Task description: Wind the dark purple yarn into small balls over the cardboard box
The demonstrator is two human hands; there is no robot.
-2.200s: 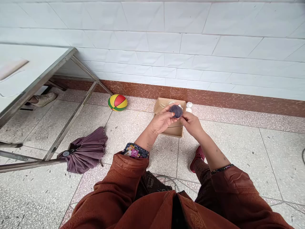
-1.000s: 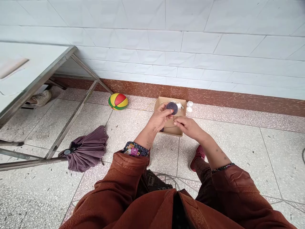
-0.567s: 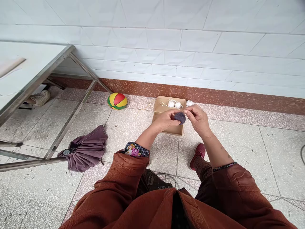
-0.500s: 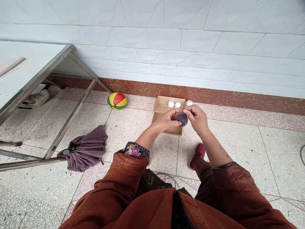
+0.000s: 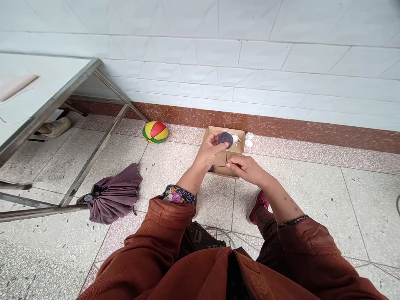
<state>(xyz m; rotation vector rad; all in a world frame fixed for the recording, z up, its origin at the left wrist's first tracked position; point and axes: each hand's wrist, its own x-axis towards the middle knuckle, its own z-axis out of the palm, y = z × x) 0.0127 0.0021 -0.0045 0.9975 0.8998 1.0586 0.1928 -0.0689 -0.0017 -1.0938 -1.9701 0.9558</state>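
Note:
My left hand is closed around a dark grey-purple ball of yarn, held above an open cardboard box. Below and to the right, my right hand pinches a dark yarn strand that runs down from the ball. White yarn balls lie in the far part of the box, partly hidden by the held ball. More white balls rest on the floor just right of it. A small dark thing shows at the box's near left corner.
A red, yellow and green ball lies by the wall. Left of me, a folded purple umbrella leans at the metal frame of a white table. Another person's shoe shows beneath that table.
My left hand has turned and raised the dark ball slightly to the left. My right hand has moved down and away from it, drawing a strand out between them.

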